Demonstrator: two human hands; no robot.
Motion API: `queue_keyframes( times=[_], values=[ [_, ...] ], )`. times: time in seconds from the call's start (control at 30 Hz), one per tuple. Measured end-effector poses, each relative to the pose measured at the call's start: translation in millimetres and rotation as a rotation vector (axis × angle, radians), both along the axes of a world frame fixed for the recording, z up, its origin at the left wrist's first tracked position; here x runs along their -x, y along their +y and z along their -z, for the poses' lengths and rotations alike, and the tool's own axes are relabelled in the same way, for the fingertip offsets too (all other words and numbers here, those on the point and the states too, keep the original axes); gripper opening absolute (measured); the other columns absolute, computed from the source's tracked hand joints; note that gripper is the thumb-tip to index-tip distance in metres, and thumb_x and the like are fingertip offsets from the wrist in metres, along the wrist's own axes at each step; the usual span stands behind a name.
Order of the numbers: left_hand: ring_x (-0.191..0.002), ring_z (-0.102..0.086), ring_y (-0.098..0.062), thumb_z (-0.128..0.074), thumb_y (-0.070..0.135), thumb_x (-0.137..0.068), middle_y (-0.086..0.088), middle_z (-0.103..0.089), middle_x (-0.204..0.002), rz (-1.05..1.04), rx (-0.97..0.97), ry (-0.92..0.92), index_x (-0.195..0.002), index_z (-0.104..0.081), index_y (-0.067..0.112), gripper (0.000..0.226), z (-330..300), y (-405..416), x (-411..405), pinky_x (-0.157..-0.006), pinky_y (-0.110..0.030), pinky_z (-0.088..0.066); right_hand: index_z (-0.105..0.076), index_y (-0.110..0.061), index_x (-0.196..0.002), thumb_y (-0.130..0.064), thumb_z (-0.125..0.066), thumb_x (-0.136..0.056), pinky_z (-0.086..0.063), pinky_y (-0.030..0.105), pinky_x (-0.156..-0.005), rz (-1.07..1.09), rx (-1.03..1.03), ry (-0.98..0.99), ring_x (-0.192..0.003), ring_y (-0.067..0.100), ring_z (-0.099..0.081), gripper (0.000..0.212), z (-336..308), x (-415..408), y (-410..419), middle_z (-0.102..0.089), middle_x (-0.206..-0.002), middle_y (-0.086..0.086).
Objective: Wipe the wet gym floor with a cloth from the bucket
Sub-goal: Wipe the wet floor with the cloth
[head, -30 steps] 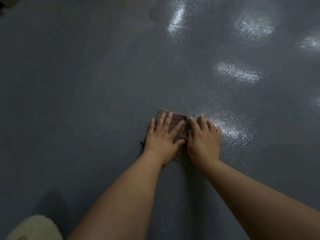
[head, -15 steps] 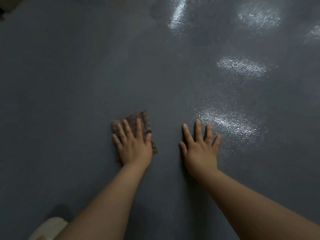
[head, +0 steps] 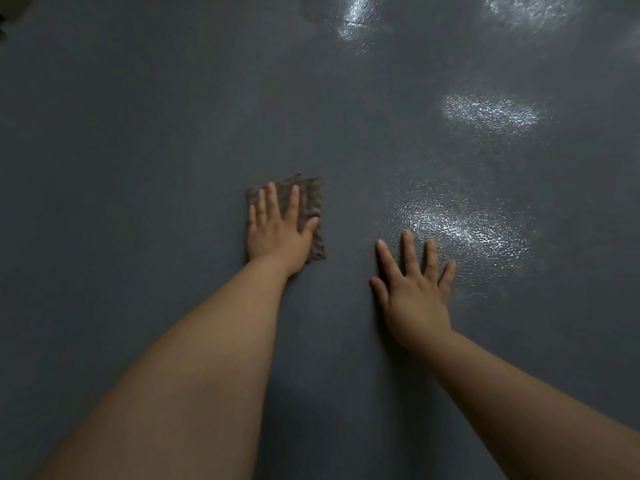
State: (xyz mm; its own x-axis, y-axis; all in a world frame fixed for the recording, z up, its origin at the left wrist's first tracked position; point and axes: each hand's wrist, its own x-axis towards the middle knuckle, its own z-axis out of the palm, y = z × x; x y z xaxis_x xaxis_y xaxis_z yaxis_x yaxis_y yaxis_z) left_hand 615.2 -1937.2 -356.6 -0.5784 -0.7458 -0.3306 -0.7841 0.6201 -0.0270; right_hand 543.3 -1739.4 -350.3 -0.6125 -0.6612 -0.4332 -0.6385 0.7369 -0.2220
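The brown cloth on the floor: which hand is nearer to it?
Left. The left hand lies flat on top of the cloth; the right hand is spread on the bare floor, apart from it.

The floor [head: 138, 168] was a dark, even slate grey with a fine pebbled grain that showed only where light caught it. There the wet patches [head: 460, 233] shone white and silver in a mottled, rippled pattern, brightest to the right and along the far edge. The cloth [head: 311, 199] was a dull brownish grey with a faint darker fleck, a little warmer in tone than the floor around it.
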Motion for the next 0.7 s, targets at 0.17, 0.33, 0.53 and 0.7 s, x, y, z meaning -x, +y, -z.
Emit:
queue_keyframes(
  times=[0.17, 0.33, 0.53, 0.7],
  values=[
    [-0.145, 0.012, -0.029, -0.023, 0.053, -0.097, -0.014, 0.012, -0.157, -0.347, 0.033, 0.014, -0.151, 0.002, 0.023, 0.067, 2.9, -12.5, -77.1, -0.116, -0.039, 0.008, 0.007, -0.040, -0.148, -0.051, -0.020, -0.099, 0.016, 0.055, -0.110, -0.001, 0.005, -0.002, -0.142, 0.032, 0.023, 0.058, 1.0, 0.7, -0.3, 0.021, -0.157, 0.000],
    [-0.145, 0.009, -0.029, -0.026, 0.051, -0.098, -0.014, 0.006, -0.158, -0.696, 0.035, 0.036, -0.152, -0.004, 0.023, 0.065, -1.1, 28.7, -132.1, -0.115, -0.045, 0.004, 0.004, -0.039, -0.149, -0.050, -0.022, -0.099, 0.015, 0.055, -0.110, 0.000, 0.017, -0.009, -0.142, 0.033, 0.022, 0.057, 0.6, 0.6, 0.4, 0.020, -0.157, 0.000],
    [-0.142, -0.016, -0.039, -0.029, 0.052, -0.091, -0.024, -0.019, -0.153, -0.547, 0.026, 0.077, -0.147, -0.030, 0.018, 0.066, 4.3, 122.1, -94.5, -0.112, -0.057, -0.010, 0.003, -0.039, -0.149, -0.050, -0.022, -0.099, 0.012, 0.056, -0.111, -0.002, 0.006, 0.021, -0.143, 0.034, 0.019, 0.057, 0.3, -0.6, 0.1, 0.016, -0.158, 0.001],
    [-0.130, -0.043, -0.038, -0.031, 0.055, -0.080, -0.022, -0.044, -0.141, 0.033, -0.112, 0.033, -0.136, -0.049, 0.024, 0.067, -4.1, 147.8, -67.1, -0.108, -0.052, -0.017, -0.001, -0.038, -0.150, -0.050, -0.023, -0.099, 0.010, 0.054, -0.113, 0.001, 0.025, 0.046, -0.144, 0.033, 0.015, 0.057, 1.4, -1.1, 1.2, 0.012, -0.159, 0.001]
  ],
)
